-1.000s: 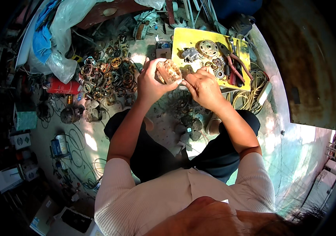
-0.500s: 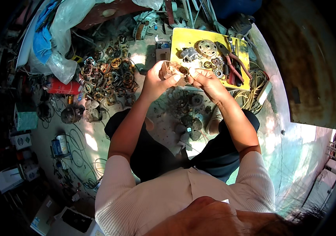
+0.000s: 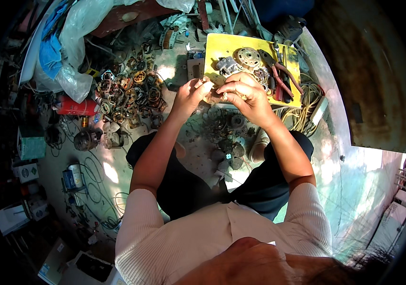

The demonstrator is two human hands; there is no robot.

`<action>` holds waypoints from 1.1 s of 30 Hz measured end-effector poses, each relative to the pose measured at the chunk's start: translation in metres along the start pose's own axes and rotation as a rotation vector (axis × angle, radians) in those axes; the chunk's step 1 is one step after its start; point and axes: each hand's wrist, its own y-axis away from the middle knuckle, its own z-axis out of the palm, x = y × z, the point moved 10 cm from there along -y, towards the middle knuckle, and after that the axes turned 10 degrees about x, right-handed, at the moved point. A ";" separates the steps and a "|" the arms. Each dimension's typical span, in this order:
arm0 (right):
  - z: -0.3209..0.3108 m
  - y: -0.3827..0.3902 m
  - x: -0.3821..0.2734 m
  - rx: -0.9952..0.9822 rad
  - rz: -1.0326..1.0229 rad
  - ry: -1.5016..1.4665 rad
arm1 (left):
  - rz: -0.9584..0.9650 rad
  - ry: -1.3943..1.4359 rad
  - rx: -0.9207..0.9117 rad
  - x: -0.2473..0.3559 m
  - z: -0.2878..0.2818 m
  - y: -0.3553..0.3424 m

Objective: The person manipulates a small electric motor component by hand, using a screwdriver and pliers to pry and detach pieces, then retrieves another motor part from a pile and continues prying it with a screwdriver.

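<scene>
Above the near edge of the yellow board (image 3: 214, 50), my left hand (image 3: 189, 99) is closed, its thumb pressed toward the fingers. It grips a brownish part (image 3: 208, 98), mostly covered by the fingers; its kind is unclear. Close beside it, my right hand (image 3: 249, 99) is pinched, thumb against fingertips, with a small brass-coloured piece (image 3: 225, 96) showing between them. Behind the right hand, on the board, lie a round metal disc with holes (image 3: 248, 57), a grey metal block (image 3: 227, 65) and red-handled pliers (image 3: 284, 81).
Left of my hands, a heap of ring-shaped coil parts (image 3: 131, 92) covers the floor near a red container (image 3: 75, 105). Loose black cables (image 3: 96, 178) lie nearer. Small dark parts (image 3: 227, 135) sit between my feet, and coiled yellowish cable (image 3: 310, 107) lies right of the board.
My right hand has turned and risen slightly, its back now more over the board. The left fingers have closed further over the brownish part, which shows less than before.
</scene>
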 end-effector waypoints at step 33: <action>-0.003 0.022 0.076 0.501 0.481 -0.359 | 0.522 -0.100 0.259 0.062 -0.003 0.010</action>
